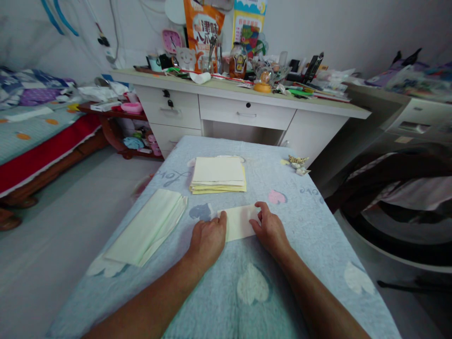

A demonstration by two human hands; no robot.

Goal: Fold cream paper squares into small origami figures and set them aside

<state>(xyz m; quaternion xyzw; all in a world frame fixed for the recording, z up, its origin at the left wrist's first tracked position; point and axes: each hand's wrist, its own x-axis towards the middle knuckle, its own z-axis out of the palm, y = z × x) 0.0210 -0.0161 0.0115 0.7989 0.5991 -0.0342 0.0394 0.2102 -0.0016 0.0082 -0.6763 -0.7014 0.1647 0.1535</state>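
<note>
A pale blue cloth patterned with hearts (328,230) spreads before a white desk with drawers (226,110). On it lies a small rectangular cream paper sheet (240,223): the left hand (207,240), fingers curled, touches its left end, whether pinching I cannot tell; the right hand (271,230), thumb and forefinger parted, touches its right end. Beyond sits a cream-and-yellow paper stack (219,170)

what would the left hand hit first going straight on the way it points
Past the pale yellow paper rectangle it touches, the left hand would likely first meet the near edge of the rectangular cream and yellow paper stack, though depth is unclear.
</note>
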